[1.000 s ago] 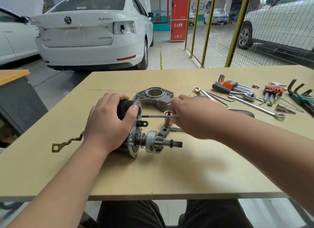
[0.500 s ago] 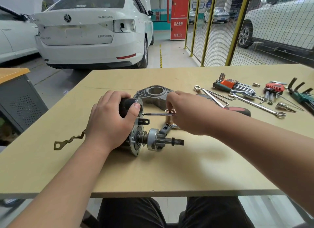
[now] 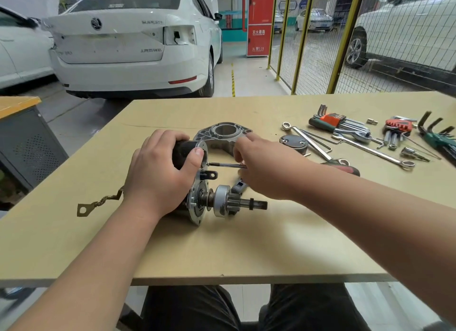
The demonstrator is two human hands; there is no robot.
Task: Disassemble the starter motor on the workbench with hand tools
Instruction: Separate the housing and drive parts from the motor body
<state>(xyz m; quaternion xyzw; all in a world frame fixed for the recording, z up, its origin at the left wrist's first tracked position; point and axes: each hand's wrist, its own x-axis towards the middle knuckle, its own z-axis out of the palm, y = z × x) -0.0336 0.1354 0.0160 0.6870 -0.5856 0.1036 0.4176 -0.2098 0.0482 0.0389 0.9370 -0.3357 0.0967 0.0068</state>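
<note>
The starter motor (image 3: 217, 199) lies on its side mid-tabletop (image 3: 246, 251), pinion shaft pointing to 3 o'clock. The left hand (image 3: 158, 177) clamps round its black body. The right hand (image 3: 266, 167), blurred, seems to pinch the long bolt (image 3: 227, 165) sticking out of the flange. Pulled off-axis, that bolt could bind in its bore; if the left grip slackens, the round casing could roll toward 6 o'clock. The detached nose housing (image 3: 222, 135) sits just beyond at 12. The screwdriver (image 3: 345, 169) and black cap (image 3: 293, 140) lie by the right forearm at 2, easily knocked. Bare board runs toward 6 up to the near edge; the braided lead (image 3: 98, 203) trails toward 9.
</note>
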